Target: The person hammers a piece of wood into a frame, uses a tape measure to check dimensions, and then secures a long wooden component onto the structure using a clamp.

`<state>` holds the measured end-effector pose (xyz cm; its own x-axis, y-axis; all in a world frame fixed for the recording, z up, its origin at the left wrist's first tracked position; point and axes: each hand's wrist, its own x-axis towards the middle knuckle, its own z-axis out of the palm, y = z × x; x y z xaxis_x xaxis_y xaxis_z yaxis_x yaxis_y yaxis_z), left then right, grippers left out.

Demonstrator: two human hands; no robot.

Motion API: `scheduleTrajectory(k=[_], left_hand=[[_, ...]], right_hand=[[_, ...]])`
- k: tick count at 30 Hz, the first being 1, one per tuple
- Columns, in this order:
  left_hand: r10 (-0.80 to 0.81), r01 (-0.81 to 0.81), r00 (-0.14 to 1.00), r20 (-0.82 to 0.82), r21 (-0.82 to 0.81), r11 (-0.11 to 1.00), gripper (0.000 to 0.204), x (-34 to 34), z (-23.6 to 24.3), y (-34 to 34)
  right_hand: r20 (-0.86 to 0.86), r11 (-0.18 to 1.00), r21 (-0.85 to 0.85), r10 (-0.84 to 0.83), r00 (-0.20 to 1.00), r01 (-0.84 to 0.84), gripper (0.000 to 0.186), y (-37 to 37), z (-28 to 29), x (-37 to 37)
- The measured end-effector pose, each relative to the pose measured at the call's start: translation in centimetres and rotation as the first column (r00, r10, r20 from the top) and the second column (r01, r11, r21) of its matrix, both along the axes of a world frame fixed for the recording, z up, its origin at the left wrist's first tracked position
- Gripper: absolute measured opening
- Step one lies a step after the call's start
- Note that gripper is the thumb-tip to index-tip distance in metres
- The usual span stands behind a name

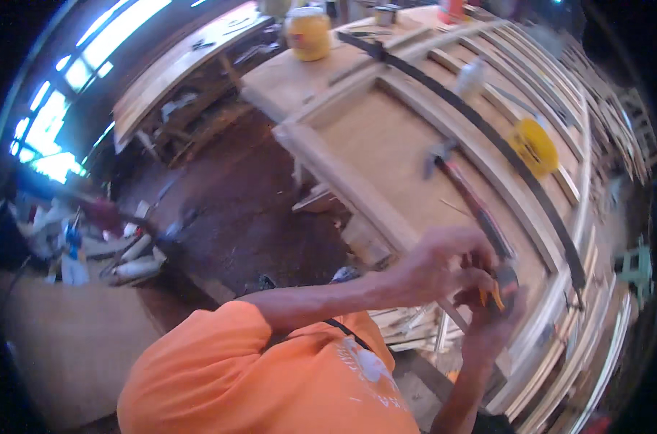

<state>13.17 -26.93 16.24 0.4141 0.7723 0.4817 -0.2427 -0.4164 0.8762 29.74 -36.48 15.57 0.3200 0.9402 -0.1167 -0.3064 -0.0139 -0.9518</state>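
at far left from where we stand, well beyond our left hand, a yellow tub [309,35] sits on the surface [265,81]. nearer to that hand lies a wooden frame [357,194] around a pale panel [365,134]; its rails look already joined, so we judge the main build well advanced. what is left we cannot read with certainty, though the parts in hand suggest that a smaller step is in progress.

our left hand [444,266] has its fingers curled in against what the other hand holds; blur hides whether they pinch it or only touch it. just beyond these fingers a hammer [476,206] lies on the panel, not held, its head away from us and its long axis slanting back so the handle's end comes near both hands. past it, a long dark bar [480,121], perhaps a clamp, crosses the frame.

our right hand [493,320] is closed around a small dark thing [509,278], possibly a tape measure, between the two hands. its yellow-orange strip slants down toward the right palm; we cannot tell the long axis of the whole. beyond the right hand stands a yellow container [535,147], well apart.
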Motion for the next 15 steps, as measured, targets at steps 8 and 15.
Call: scheduleTrajectory(k=[8,15], left_hand=[[-0.334,0.361,0.932,0.139,-0.418,0.834,0.019,1.0,-2.0,2.6],[-0.068,0.043,0.979,-0.194,-0.131,0.990,0.041,-14.8,-5.5,23.2]], right_hand=[[0.713,0.898,0.412,-0.214,0.668,-0.153,0.070,2.7,1.4,-0.5],[0.812,0.948,-0.307,0.307,0.496,-0.083,0.031,4.1,7.0,12.6]])
